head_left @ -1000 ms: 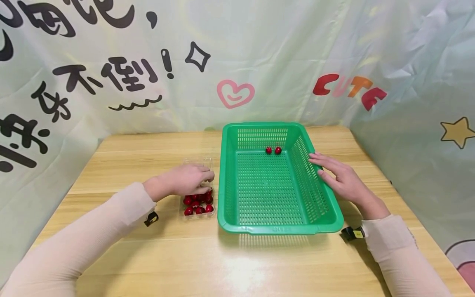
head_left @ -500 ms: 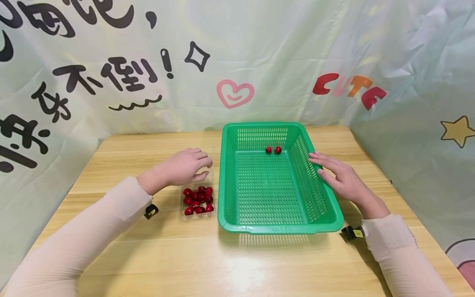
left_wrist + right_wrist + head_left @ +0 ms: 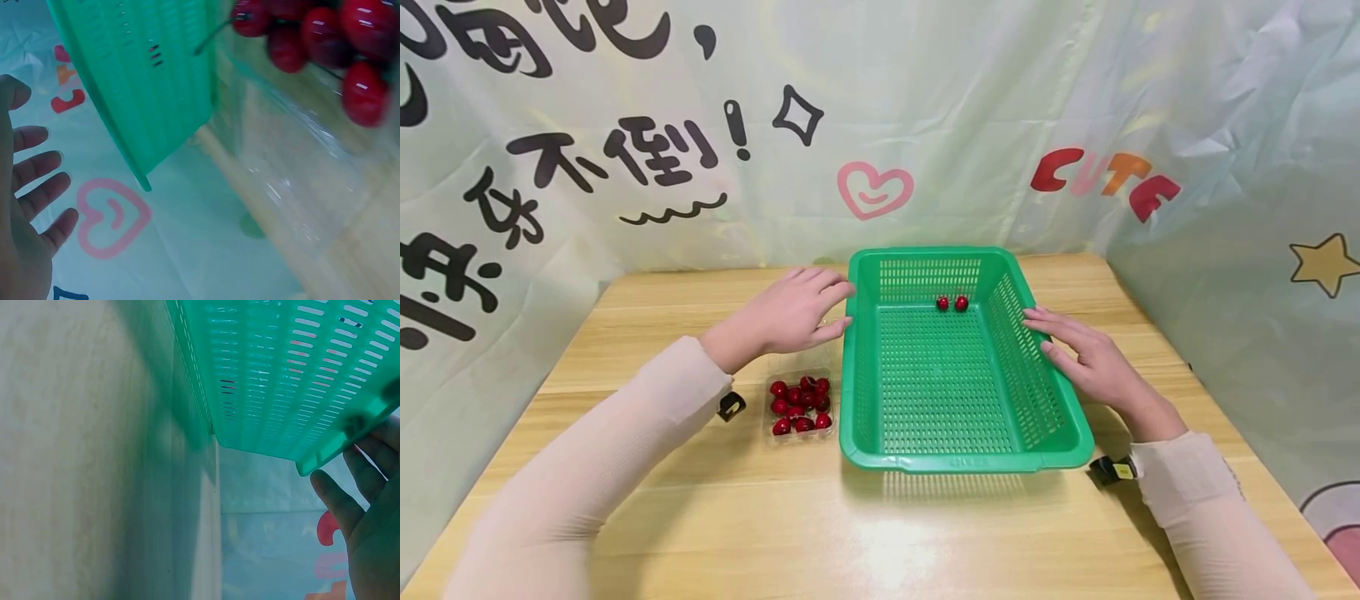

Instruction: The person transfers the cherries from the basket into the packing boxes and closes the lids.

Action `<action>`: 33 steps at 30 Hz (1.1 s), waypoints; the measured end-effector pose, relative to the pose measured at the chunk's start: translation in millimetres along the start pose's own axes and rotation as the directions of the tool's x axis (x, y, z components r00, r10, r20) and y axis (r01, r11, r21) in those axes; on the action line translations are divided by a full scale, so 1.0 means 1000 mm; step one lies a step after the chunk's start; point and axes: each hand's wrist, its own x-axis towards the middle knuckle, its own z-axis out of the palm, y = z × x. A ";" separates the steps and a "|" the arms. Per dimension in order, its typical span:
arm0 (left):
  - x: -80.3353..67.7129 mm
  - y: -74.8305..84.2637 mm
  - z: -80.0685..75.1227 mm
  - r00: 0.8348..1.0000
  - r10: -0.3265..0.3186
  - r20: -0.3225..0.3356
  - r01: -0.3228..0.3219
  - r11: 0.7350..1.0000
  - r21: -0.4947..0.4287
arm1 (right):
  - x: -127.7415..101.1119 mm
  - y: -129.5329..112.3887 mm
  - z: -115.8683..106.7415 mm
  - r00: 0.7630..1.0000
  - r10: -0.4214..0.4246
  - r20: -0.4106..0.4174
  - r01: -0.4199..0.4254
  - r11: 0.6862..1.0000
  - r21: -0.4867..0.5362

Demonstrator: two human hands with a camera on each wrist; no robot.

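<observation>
A green plastic basket (image 3: 966, 461) with slotted walls stands on the table, two cherries (image 3: 952, 303) lying at its far end. Left of it sits a clear plastic box (image 3: 800, 439) with several dark red cherries (image 3: 797, 406); the left wrist view shows them closer, some with stems. My left hand (image 3: 790, 312) hovers at the basket's left rim, behind the box, with fingers spread and nothing in it; whether it touches the rim I cannot tell. My right hand (image 3: 1093, 367) rests its fingers on the right rim (image 3: 319, 459), without curling round it.
The wooden table (image 3: 737, 517) extends in front of the box and basket. A printed cloth (image 3: 970, 125) hangs behind the table and at its sides. A small black device (image 3: 732, 406) sits at each wrist.
My left hand has risen from over the cherry box and moved back and right to the basket's left rim, uncovering the cherries. My right hand and the basket have stayed put.
</observation>
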 end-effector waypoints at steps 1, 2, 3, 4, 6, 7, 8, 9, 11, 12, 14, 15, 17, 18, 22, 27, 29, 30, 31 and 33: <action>0.004 0.001 -0.001 1.000 -0.011 0.013 0.011 1.000 0.001 | 0.000 0.000 0.000 1.000 0.003 0.001 -0.003 1.000 -0.001; 0.008 0.002 -0.002 0.999 -0.022 0.027 0.022 1.000 0.002 | 0.000 0.000 0.000 1.000 0.006 0.002 -0.006 1.000 -0.002; 0.013 0.004 -0.002 0.999 -0.035 0.042 0.035 0.999 0.001 | -0.001 0.000 0.000 1.000 0.010 0.003 -0.010 1.000 -0.004; 0.017 0.005 -0.003 0.997 -0.043 0.056 0.043 0.999 0.004 | -0.001 0.000 -0.001 1.000 0.011 0.004 -0.011 1.000 -0.005; 0.026 0.007 -0.004 0.995 -0.058 0.076 0.058 0.998 0.006 | 0.000 0.000 -0.001 1.000 0.011 0.006 -0.011 1.000 -0.008; 0.031 0.009 -0.005 0.994 -0.067 0.085 0.066 0.998 0.005 | 0.000 0.000 -0.001 1.000 0.012 0.006 -0.012 1.000 -0.009; 0.036 0.011 -0.005 0.993 -0.076 0.093 0.076 0.997 0.007 | 0.000 0.000 -0.001 1.000 0.012 0.007 -0.012 1.000 -0.009; 0.040 0.012 -0.005 0.992 -0.084 0.099 0.083 0.996 0.007 | 0.000 0.000 -0.001 1.000 0.011 0.008 -0.011 1.000 -0.009; 0.049 0.015 -0.006 0.989 -0.099 0.109 0.100 0.995 -0.001 | 0.000 0.000 0.000 1.000 0.010 0.009 -0.009 1.000 -0.008; 0.054 0.017 -0.006 0.987 -0.109 0.116 0.111 0.994 -0.011 | 0.000 -0.001 0.000 1.000 0.010 0.009 -0.010 1.000 -0.006; 0.062 0.019 -0.006 0.983 -0.132 0.130 0.137 0.990 -0.029 | 0.000 -0.001 -0.001 1.000 0.008 0.009 -0.008 1.000 0.000; 0.066 0.020 -0.006 0.980 -0.143 0.135 0.151 0.987 -0.046 | 0.000 -0.001 -0.001 1.000 0.006 0.008 -0.006 1.000 0.002; 0.074 0.021 -0.006 0.975 -0.169 0.146 0.182 0.980 -0.082 | 0.000 -0.001 -0.001 1.000 0.004 0.007 -0.004 1.000 0.004; 0.078 0.021 -0.006 0.972 -0.181 0.151 0.197 0.975 -0.098 | 0.000 -0.001 -0.001 1.000 0.002 0.006 -0.002 1.000 0.004; 0.091 0.020 -0.006 0.961 -0.221 0.165 0.248 0.954 -0.168 | 0.001 -0.001 -0.001 1.000 0.001 0.007 -0.001 1.000 0.000; 0.107 0.021 -0.006 0.947 -0.261 0.187 0.299 0.928 -0.223 | 0.000 -0.001 -0.001 1.000 0.005 0.006 -0.005 1.000 -0.003; 0.114 0.023 -0.005 0.941 -0.276 0.194 0.318 0.918 -0.236 | 0.000 -0.001 -0.001 1.000 0.004 0.005 -0.004 1.000 -0.004; 0.118 0.024 -0.005 0.940 -0.280 0.197 0.323 0.915 -0.243 | 0.000 -0.001 -0.001 1.000 0.004 0.005 -0.004 1.000 -0.005; 0.121 0.025 -0.004 0.939 -0.281 0.199 0.326 0.911 -0.252 | 0.000 -0.001 -0.001 1.000 0.002 0.004 -0.002 1.000 -0.005; 0.128 0.028 -0.003 0.937 -0.286 0.203 0.333 0.905 -0.263 | 0.000 -0.001 0.000 1.000 0.001 0.005 -0.001 1.000 -0.003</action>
